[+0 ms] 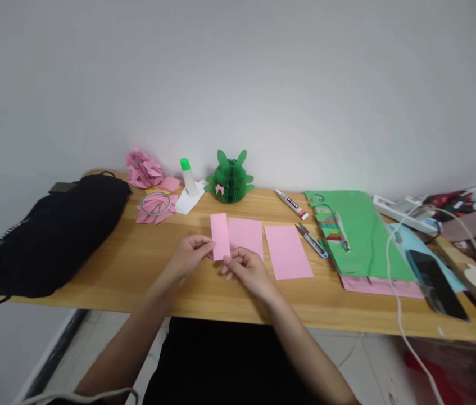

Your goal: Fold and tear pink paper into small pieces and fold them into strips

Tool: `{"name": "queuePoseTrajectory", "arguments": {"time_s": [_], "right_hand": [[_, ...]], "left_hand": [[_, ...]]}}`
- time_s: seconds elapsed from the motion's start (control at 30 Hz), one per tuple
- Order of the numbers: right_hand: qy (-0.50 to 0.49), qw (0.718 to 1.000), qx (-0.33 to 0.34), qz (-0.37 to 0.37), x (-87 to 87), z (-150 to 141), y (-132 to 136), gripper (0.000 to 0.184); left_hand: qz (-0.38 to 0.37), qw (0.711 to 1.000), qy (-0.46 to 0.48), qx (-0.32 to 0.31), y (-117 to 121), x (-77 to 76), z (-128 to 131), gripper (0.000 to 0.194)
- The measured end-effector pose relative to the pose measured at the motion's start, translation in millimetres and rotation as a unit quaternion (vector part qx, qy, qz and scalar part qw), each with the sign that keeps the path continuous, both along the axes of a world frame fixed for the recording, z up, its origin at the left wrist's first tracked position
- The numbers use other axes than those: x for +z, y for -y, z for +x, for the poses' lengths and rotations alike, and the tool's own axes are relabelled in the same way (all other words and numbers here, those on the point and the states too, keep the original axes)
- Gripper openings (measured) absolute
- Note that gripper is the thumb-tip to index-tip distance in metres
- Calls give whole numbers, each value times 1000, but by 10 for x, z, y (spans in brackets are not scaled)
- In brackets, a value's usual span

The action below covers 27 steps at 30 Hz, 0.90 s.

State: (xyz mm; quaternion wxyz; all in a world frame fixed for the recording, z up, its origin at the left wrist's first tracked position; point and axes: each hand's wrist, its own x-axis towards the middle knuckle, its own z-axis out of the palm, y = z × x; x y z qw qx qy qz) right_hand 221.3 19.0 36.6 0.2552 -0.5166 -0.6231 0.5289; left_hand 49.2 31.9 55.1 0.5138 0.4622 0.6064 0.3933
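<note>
A narrow upright piece of pink paper (220, 235) is held above the table between both my hands. My left hand (191, 253) pinches its left edge, fingers closed. At its lower right corner, my right hand (248, 270) grips with thumb and fingers. Just behind and right of it lies a wider pink sheet (246, 233), partly covered by my hand. Another pink sheet (288, 253) rests flat further right. Beside that are blue-handled thread snips (312, 242).
A green paper figure (231, 179), glue bottle (189, 179) and crumpled pink paper (144, 169) stand along the wall. A glue tube (291, 204) lies right. A black bag (60, 230) is left; green sheets (368, 242), a phone (435, 284) and a white cable (393, 281) are right.
</note>
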Motion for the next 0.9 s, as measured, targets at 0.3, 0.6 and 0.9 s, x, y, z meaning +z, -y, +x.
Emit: {"name": "queuePoseTrajectory", "arguments": {"time_s": [0.3, 0.6, 0.9], "right_hand": [[275, 941, 46, 192, 63, 351, -17, 49], [336, 906, 129, 223, 41, 421, 500, 60], [123, 952, 72, 269, -122, 645, 867, 19]], "left_hand": [[-48, 977, -203, -42, -551, 19, -464, 21], [77, 913, -378, -135, -207, 142, -234, 8], [59, 902, -386, -182, 33, 177, -172, 24]]}}
